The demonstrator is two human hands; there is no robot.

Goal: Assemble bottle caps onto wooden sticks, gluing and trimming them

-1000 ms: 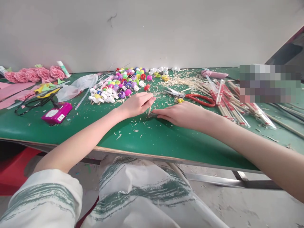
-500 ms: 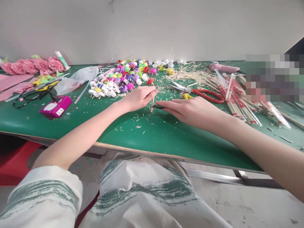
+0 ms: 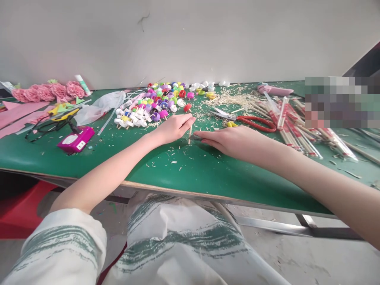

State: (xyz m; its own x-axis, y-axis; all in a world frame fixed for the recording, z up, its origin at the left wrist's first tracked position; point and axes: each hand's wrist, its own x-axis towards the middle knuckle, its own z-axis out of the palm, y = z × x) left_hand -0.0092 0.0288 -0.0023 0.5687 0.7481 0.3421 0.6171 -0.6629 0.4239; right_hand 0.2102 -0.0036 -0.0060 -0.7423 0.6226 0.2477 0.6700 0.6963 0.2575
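My left hand (image 3: 178, 127) is closed around a thin wooden stick (image 3: 190, 136). The stick points down, its lower end at or just above the green tabletop. Facing it from the right, my right hand (image 3: 227, 140) grips a small metal blade (image 3: 196, 137) that meets the stick near its lower end; most of this tool is hidden by the fingers. Pale wood shavings (image 3: 173, 161) lie below the hands. Just behind my right hand shows a yellow handle-like piece (image 3: 231, 124); I cannot tell what it belongs to.
Red-handled scissors (image 3: 257, 122) lie open behind my right hand. Colourful bottle caps (image 3: 160, 103), some on sticks, are piled behind my left hand. Packs of wooden sticks (image 3: 289, 126) lie right. Leftward are a purple power adapter (image 3: 76, 139), plastic bag (image 3: 101, 106) and pink paper flowers (image 3: 46, 92).
The whole view has shifted slightly, so the table appears a little lower. Both hands keep their grips on the stick and the blade, in nearly the same place.
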